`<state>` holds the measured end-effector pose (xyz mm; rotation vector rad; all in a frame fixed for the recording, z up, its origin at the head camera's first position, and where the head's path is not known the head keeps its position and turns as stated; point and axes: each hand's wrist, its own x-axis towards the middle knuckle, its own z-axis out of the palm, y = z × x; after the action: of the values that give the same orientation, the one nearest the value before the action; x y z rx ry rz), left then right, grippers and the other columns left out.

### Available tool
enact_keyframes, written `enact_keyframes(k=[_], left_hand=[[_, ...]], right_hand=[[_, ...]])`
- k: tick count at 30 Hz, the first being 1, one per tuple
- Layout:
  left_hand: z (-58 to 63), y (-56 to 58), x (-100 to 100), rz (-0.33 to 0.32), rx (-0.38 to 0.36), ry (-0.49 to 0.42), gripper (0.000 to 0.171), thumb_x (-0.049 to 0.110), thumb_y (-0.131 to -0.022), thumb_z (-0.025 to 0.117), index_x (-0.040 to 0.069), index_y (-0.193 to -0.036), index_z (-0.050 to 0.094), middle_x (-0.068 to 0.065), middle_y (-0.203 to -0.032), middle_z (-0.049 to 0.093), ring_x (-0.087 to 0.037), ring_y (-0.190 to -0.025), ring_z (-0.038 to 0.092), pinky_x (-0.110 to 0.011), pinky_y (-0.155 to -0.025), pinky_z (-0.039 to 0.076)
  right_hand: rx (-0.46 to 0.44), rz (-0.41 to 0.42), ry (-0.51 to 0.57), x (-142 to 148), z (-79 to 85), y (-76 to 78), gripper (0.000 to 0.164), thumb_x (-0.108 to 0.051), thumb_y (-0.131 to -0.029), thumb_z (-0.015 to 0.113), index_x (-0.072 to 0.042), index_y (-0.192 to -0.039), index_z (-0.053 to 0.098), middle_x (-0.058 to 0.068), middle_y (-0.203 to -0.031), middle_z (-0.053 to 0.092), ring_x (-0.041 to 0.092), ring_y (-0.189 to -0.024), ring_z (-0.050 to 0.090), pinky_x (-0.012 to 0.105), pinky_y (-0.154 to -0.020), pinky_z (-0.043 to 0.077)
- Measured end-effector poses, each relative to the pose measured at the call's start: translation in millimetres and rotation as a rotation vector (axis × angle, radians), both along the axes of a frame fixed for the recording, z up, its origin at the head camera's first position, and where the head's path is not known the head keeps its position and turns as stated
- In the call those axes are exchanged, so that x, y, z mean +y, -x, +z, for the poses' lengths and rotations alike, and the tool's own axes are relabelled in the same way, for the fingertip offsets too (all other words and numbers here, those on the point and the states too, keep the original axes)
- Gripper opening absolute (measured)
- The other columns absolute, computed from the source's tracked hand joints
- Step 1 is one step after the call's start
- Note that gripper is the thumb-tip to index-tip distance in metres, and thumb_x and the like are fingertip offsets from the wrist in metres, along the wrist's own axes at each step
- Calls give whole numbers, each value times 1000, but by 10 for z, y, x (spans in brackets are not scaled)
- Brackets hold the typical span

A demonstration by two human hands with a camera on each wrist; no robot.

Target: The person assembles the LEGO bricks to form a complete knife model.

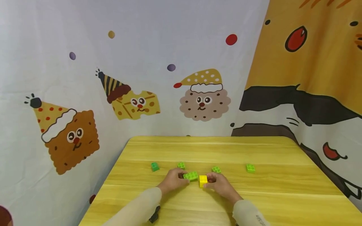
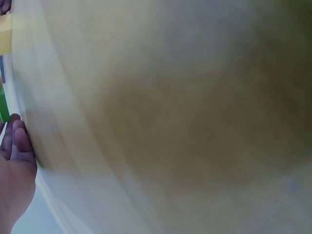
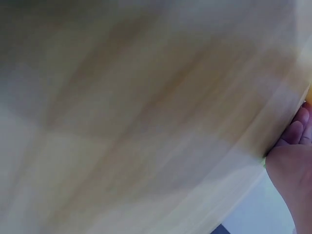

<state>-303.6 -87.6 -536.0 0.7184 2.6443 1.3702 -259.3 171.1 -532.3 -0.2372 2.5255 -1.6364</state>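
Observation:
My left hand (image 1: 173,181) pinches a long light-green toy brick (image 1: 190,176) between thumb and fingers, its studs facing up. Just right of it, my right hand (image 1: 222,185) grips a yellow toy brick (image 1: 203,181) by its right side. A narrow gap separates the two bricks in the head view. In the left wrist view, part of the green brick (image 2: 4,106) shows at the left edge above the fingers (image 2: 20,139). Only a sliver of the yellow brick (image 3: 309,95) appears in the right wrist view, beside the curled fingers (image 3: 295,130).
Behind the hands lie a dark-green brick (image 1: 154,166) and small light-green bricks, one left of centre (image 1: 181,165), another behind the right hand (image 1: 216,169), a third farther right (image 1: 250,168). The wooden table (image 1: 271,188) meets a printed curtain (image 1: 158,37) at its back.

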Motion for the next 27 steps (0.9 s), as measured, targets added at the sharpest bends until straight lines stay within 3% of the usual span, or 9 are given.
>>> enact_keyframes(k=[8, 14, 27], left_hand=[[59, 38, -95, 53, -84, -42, 37, 22, -86, 80, 4, -117, 71, 1, -93, 65, -13, -80, 57, -27, -68, 49], [179, 51, -106, 64, -155, -71, 45, 25, -86, 80, 4, -124, 68, 0, -94, 63, -16, -82, 55, -27, -66, 48], [364, 28, 62, 13, -144, -37, 38, 30, -85, 80, 11, -117, 72, 2, -93, 64, -16, -85, 57, -30, -67, 49]], right_hand=[[-27, -28, -4, -41, 20, -14, 33, -16, -83, 81, -4, -111, 67, 3, -101, 65, 20, -91, 56, 34, -79, 49], [-29, -37, -5, -63, 55, -23, 32, -15, -82, 82, -4, -109, 67, 3, -100, 65, 21, -90, 56, 33, -79, 48], [-20, -39, -7, -71, 40, -10, 31, -14, -81, 82, -4, -107, 67, 3, -98, 65, 20, -89, 56, 36, -81, 49]])
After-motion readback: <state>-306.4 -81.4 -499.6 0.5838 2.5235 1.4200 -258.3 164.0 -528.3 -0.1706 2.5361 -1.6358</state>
